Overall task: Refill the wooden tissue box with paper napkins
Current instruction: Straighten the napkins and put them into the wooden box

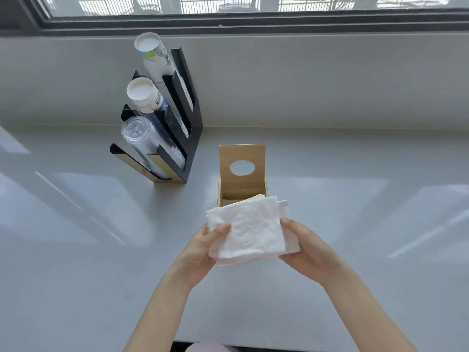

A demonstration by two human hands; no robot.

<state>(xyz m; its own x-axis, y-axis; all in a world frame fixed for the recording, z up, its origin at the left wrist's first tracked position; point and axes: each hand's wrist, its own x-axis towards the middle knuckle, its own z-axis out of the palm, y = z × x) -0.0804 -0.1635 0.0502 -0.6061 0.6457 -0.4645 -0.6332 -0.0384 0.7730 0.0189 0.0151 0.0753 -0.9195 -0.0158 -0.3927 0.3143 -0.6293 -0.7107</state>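
A wooden tissue box stands on the grey counter, its lid with an oval hole raised upright at the back. A stack of white paper napkins hovers just in front of and above the box's open top, hiding its near part. My left hand grips the stack's left edge, thumb on top. My right hand holds the right edge from below and the side. The inside of the box is mostly hidden.
A black cup dispenser stands to the back left of the box, holding two stacks of paper cups and one of clear plastic cups. A wall and window sill run behind. The counter's front edge is near my body.
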